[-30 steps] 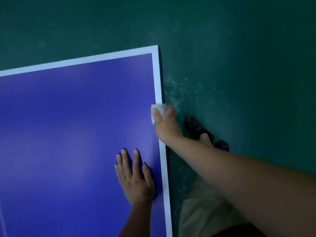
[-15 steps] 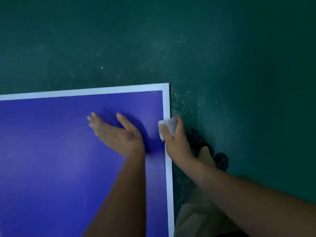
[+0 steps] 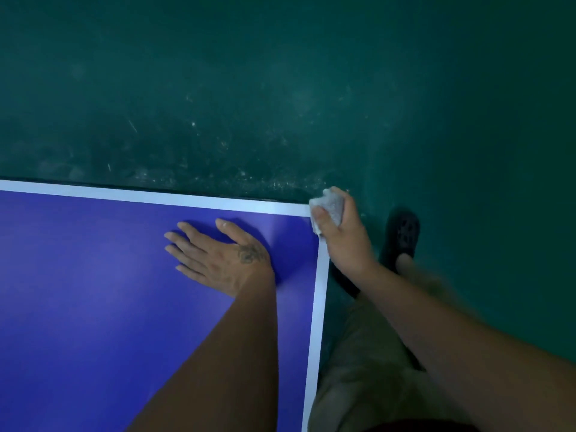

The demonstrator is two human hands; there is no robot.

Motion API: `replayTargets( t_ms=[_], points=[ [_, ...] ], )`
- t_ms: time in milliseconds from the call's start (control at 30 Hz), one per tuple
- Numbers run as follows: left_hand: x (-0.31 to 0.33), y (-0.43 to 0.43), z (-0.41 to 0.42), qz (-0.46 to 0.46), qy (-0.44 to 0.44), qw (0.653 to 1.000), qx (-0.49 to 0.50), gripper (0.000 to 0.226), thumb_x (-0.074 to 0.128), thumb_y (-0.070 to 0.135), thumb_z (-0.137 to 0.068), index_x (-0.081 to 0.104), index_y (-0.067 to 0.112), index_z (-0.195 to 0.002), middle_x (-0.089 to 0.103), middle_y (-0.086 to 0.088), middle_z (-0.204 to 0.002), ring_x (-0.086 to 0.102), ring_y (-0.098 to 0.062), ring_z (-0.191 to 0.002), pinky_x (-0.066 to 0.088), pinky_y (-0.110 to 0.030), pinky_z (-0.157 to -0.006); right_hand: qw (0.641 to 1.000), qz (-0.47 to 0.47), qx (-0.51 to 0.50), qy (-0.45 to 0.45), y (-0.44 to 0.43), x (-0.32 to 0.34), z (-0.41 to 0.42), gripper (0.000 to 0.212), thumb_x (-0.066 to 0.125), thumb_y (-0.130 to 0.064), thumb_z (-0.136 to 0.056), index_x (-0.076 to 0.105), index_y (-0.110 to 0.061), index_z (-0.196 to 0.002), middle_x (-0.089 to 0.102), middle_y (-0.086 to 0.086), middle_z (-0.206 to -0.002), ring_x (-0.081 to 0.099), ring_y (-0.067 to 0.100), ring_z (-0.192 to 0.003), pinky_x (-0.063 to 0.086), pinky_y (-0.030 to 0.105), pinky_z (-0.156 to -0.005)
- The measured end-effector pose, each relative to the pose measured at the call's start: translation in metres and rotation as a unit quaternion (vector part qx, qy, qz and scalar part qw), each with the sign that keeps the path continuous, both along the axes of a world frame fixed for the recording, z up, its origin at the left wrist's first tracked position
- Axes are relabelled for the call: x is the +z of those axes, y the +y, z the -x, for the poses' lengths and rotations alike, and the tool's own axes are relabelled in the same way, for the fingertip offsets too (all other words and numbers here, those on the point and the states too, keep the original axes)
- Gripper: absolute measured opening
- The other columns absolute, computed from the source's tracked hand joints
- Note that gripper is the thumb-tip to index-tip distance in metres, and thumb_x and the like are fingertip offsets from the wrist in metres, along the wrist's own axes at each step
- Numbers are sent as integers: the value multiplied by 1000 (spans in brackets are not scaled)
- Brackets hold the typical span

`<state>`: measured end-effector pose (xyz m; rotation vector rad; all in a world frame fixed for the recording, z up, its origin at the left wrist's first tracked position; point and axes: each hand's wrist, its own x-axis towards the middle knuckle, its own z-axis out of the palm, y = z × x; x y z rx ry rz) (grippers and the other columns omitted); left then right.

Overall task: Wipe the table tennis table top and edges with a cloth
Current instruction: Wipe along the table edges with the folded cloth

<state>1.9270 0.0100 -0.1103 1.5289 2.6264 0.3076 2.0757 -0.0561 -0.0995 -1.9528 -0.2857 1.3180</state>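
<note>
On the blue table [image 3: 93,307], near its far right corner, the left hand [image 3: 218,260] lies flat with fingers straight and spread. Just right of it, at the corner itself, the right hand [image 3: 343,235] grips a white cloth [image 3: 330,207] against the table's edge. Farther right, a dark shoe [image 3: 402,235] stands on the green floor [image 3: 280,88].
</note>
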Motion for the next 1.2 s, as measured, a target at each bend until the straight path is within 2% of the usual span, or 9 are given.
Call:
replayTargets(
  t_ms=[100,200,333,433,733,833,900,1067,1200],
  points=[
    [-1,0,0,-1,-3,1000,-2,66,41,46,-113,33,12,-169,24,-8,-179,17,-28,-167,10,-51,-135,983,-5,184,17,-5,7,-36,62,62,-41,-107,39,-24,-162,49,-8,-158,54,10,-135,41,11,-105],
    [-5,-1,2,-5,-1,1000,-2,65,45,44,-113,35,11,-168,25,-8,-179,18,-28,-167,11,-51,-135,898,59,435,-25,21,11,-75,66,54,-60,-106,35,-34,-163,41,-26,-147,46,-1,-123,13,-14,-85],
    [-6,-5,3,-21,-3,1000,-7,64,51,39,-112,37,10,-167,27,-8,-178,20,-27,-167,14,-52,-135,788,72,611,14,79,12,-78,75,52,-64,-105,34,-22,-164,40,-5,-168,49,18,-144,34,22,-112],
    [-6,-3,2,-22,-6,1000,-3,60,49,33,-112,39,9,-166,27,-9,-178,20,-27,-167,15,-53,-135,770,41,637,28,127,1,-36,71,55,-59,-106,44,-8,-154,45,14,-163,51,32,-144,41,44,-116],
    [-3,0,4,-16,-20,1000,14,58,42,29,-111,42,8,-165,28,-10,-177,19,-28,-167,13,-54,-135,749,42,661,30,137,8,-25,83,48,-55,-110,11,-12,-172,14,6,-180,20,22,-164,20,40,-131],
    [-2,0,3,-21,-17,1000,13,57,43,27,-112,41,9,-166,27,-8,-178,17,-25,-167,14,-53,-135,712,87,697,8,110,17,-68,81,38,-64,-109,8,-22,-172,16,-5,-179,25,14,-162,13,16,-92],
    [-2,1,2,-22,-19,999,15,56,43,26,-112,40,10,-166,26,-7,-179,16,-24,-168,13,-53,-136,699,101,708,-8,107,18,-77,80,34,-68,-108,8,-25,-171,19,-7,-178,31,13,-158,14,23,-73],
    [-4,1,2,-19,-19,1000,15,56,43,22,-111,42,9,-165,26,-9,-178,17,-25,-167,14,-53,-135,746,49,662,48,151,8,-17,73,48,-53,-111,32,-4,-163,36,16,-169,40,27,-153,32,36,-122],
    [-1,2,2,-17,-18,999,24,55,42,21,-110,43,9,-164,28,-9,-177,19,-27,-167,15,-54,-135,758,27,648,76,202,-7,46,59,50,-57,-108,55,-2,-129,60,26,-141,62,31,-120,49,49,-111]
  ],
)
